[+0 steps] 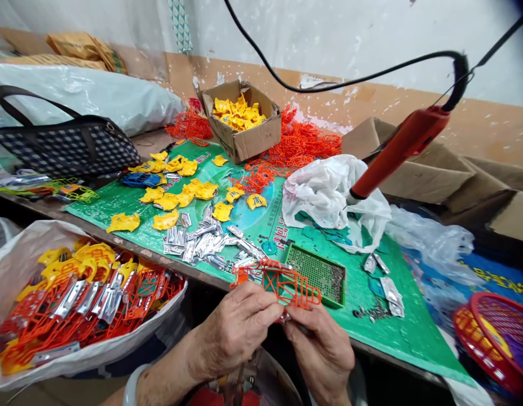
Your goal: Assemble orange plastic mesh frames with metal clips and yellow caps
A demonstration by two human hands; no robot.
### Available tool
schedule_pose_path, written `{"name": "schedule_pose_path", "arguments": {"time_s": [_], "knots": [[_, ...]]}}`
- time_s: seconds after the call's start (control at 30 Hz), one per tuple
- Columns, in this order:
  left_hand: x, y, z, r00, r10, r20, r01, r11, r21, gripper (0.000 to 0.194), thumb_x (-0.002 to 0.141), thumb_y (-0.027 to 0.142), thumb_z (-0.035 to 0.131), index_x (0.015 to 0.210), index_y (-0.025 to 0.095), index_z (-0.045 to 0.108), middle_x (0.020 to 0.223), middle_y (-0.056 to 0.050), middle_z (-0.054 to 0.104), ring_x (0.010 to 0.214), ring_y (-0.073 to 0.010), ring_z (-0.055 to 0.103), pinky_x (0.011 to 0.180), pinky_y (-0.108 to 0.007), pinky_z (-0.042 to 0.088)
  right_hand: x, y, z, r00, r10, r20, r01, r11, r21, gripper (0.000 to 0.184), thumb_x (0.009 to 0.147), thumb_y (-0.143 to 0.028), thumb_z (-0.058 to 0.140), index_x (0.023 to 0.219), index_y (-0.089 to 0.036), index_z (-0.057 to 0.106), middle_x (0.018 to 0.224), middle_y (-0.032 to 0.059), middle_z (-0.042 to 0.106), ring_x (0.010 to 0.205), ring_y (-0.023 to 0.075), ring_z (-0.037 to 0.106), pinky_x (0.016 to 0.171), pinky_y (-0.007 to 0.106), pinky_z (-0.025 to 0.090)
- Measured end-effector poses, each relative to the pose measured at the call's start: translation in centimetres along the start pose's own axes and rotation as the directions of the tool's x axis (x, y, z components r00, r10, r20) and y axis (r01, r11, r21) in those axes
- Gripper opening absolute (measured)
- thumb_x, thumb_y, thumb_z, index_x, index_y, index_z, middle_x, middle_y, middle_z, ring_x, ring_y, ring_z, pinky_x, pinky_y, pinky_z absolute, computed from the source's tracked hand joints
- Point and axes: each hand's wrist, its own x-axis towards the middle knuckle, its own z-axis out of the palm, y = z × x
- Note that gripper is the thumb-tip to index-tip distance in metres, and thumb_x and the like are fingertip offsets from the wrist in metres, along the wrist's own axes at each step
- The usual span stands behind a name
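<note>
My left hand [234,330] pinches the near edge of an orange plastic lattice frame [282,282] above the table's front edge. My right hand [324,347] grips the same frame at its right end, thumb and fingers together. A small shiny bit shows between the fingertips, too hidden to name. Just beyond the frame lies a loose pile of silver metal-looking pieces [202,242]. Close behind my right hand stands a green tray [314,268] with small screws gathered along its right side. Yellow plastic parts [185,194] are scattered farther back on the green sheet.
A red electric screwdriver [400,146] hangs from a black cord at the right. At the back stands a cardboard box [257,141] of yellow parts amid orange frames [304,141]. A white sack [130,338] of assembled pieces sits at left; a crumpled white bag [324,192] lies right of centre.
</note>
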Motion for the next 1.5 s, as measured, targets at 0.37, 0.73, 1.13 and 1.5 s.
{"name": "schedule_pose_path", "arguments": {"time_s": [0.37,0.73,1.13,1.5], "knots": [[0.6,-0.4,-0.1,0.998,0.045,0.051,-0.044,0.998,-0.033,0.032,0.087,0.001,0.042,0.113,0.012,0.057,0.09,-0.011,0.071,0.084,-0.0203,0.063,0.076,-0.033,0.055,0.6,-1.1,-0.5,0.998,0.046,0.036,-0.043,0.995,-0.09,0.022,0.077,-0.004,0.066,0.088,-0.023,0.071,0.074,0.0,0.074,0.062,0.0126,0.07,0.061,0.019,0.058],[0.0,-0.8,0.1,0.977,0.026,0.211,-0.031,0.999,0.021,0.02,0.095,0.01,0.043,0.108,0.012,0.058,0.097,-0.013,0.066,0.088,-0.0192,0.061,0.078,-0.032,0.054,0.8,-0.6,-1.0,0.939,0.219,0.265,-0.189,0.973,-0.135,0.01,0.085,-0.019,0.065,0.089,-0.021,0.074,0.074,0.0018,0.076,0.061,0.0157,0.071,0.058,0.022,0.057],[-0.7,-0.9,0.9,0.99,-0.013,0.142,0.009,1.0,0.029,0.026,0.095,0.006,0.04,0.113,0.01,0.058,0.102,-0.014,0.066,0.097,-0.0206,0.063,0.084,-0.035,0.056,-0.5,-0.2,-0.5,0.987,0.092,0.129,-0.068,0.982,-0.177,0.013,0.086,-0.014,0.062,0.095,-0.02,0.07,0.077,0.0023,0.075,0.064,0.0133,0.072,0.062,0.018,0.058],[-0.6,-0.5,0.3,0.977,-0.026,0.21,0.051,0.992,-0.116,0.038,0.088,-0.002,0.041,0.123,0.007,0.052,0.116,-0.019,0.065,0.112,-0.0243,0.058,0.097,-0.042,0.053,-1.0,-0.2,-0.4,0.992,-0.106,0.066,0.122,0.937,-0.328,0.013,0.092,-0.014,0.054,0.089,-0.014,0.067,0.07,0.0044,0.073,0.06,0.0103,0.07,0.065,0.013,0.056]]}}
